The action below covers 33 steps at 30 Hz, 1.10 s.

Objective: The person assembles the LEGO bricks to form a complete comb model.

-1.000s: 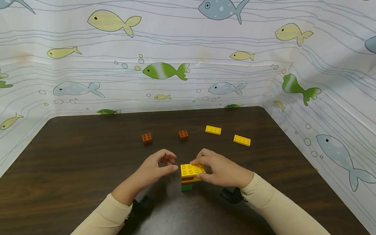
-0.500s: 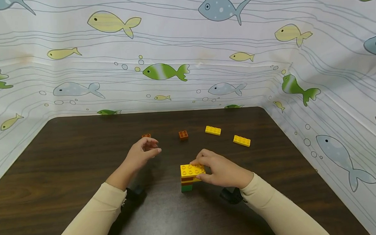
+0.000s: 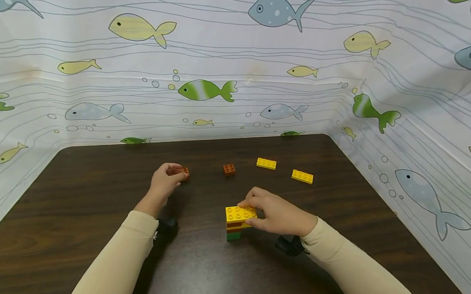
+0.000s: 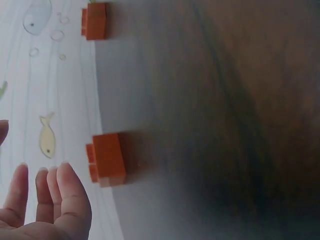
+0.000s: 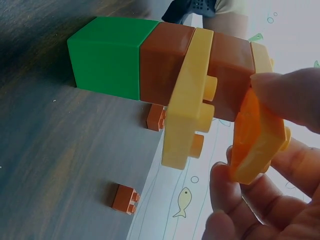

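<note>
In the head view my left hand (image 3: 162,183) is at the left orange-brown toy brick (image 3: 186,172), its thumb and fingertips close about it. In the left wrist view the fingers are spread, with a gap to that brick (image 4: 109,159). My right hand (image 3: 275,211) pinches the top yellow brick (image 3: 236,214) of an upright stack. Below that come a brown brick (image 5: 230,72), a second yellow brick (image 5: 182,115), another brown brick (image 5: 165,65) and a green brick (image 5: 105,57) at the bottom. Both yellow bricks jut out to one side of the stack.
Another orange-brown brick (image 3: 229,169) lies at the back middle of the dark wooden table (image 3: 97,240). Two flat yellow bricks, a farther one (image 3: 266,163) and a nearer one (image 3: 302,176), are right of it. A fish-print curtain (image 3: 215,42) encloses the back and sides.
My left hand has moved away from the stack, to the left and back, up to the left orange-brown brick. The right hand keeps its hold on the stack's top brick.
</note>
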Available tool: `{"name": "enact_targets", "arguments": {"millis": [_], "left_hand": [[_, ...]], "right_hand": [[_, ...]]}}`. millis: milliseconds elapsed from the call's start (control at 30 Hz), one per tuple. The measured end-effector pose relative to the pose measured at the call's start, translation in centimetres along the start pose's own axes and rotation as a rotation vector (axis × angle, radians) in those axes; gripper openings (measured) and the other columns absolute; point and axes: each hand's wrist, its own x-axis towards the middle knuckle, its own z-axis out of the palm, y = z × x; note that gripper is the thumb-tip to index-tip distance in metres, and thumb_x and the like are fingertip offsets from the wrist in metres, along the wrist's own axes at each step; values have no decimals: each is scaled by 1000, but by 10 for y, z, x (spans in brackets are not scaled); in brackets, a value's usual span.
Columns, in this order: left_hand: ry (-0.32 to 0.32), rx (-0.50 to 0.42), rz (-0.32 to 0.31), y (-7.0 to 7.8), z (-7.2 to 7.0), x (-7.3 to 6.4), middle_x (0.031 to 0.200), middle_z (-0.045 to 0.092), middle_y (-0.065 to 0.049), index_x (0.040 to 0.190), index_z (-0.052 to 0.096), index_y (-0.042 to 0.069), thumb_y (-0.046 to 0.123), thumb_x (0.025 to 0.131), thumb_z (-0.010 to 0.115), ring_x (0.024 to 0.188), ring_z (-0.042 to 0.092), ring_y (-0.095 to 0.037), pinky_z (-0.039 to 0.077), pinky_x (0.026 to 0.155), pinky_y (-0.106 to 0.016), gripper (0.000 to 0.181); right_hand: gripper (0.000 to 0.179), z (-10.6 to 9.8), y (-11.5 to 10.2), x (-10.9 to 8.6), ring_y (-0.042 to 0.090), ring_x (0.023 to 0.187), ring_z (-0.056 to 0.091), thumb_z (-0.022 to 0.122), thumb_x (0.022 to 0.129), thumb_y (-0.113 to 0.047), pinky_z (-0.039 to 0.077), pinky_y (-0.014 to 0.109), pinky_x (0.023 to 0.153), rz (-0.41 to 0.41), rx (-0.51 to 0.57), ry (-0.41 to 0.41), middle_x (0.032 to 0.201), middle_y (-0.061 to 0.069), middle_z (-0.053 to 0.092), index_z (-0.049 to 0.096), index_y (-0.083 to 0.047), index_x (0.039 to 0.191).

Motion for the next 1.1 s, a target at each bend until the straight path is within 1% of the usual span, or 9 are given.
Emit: {"name": "enact_targets", "arguments": {"millis": [200,333,467,600,733,900,1100], "left_hand": [[20,-14,-49,-3,-2,12,139,38,-25,137,39,-6,9,94,57,122,46,-38,40,103,-45,49],[17,32,-53,-5,-3,17,140,38,-26,138,39,-6,9,93,58,121,45,-38,41,101,-45,51],[-16,101,-37,-8,-4,22,142,37,-27,139,38,-5,8,92,59,122,42,-40,39,101,-49,54],[-55,165,-17,-7,-6,26,142,36,-30,140,36,-6,6,91,60,125,39,-43,37,102,-51,56],[-78,225,-26,-6,-6,31,141,37,-31,140,36,-6,4,90,61,123,41,-44,38,101,-52,57],[-104,252,-44,-7,-6,37,140,36,-30,141,36,-7,2,90,61,117,44,-41,41,96,-48,58],[-127,294,-50,-7,-6,41,138,37,-30,139,38,-8,1,89,61,111,46,-39,42,92,-47,56]], "right_hand": [[37,0,0,0,11,89,50,71,87,-14,47,24,79,1,-1,-2,108,-4,52,65,-9,123],[37,0,1,0,11,88,49,71,87,-14,46,24,77,5,-4,-3,107,-5,51,65,-10,123],[37,0,1,0,10,89,50,72,86,-15,47,24,79,8,-6,-2,107,-5,51,65,-10,123],[38,0,1,0,10,90,50,72,86,-15,47,25,80,12,-10,-2,108,-5,51,65,-10,123],[38,-1,1,0,10,90,50,72,86,-15,48,25,81,12,-13,-3,107,-5,51,65,-10,123],[38,0,1,0,10,90,50,72,86,-15,48,25,81,1,-22,-4,107,-4,51,65,-10,123],[38,0,2,0,10,91,50,72,86,-15,48,25,81,-7,-28,0,108,-4,52,65,-10,123]]}}
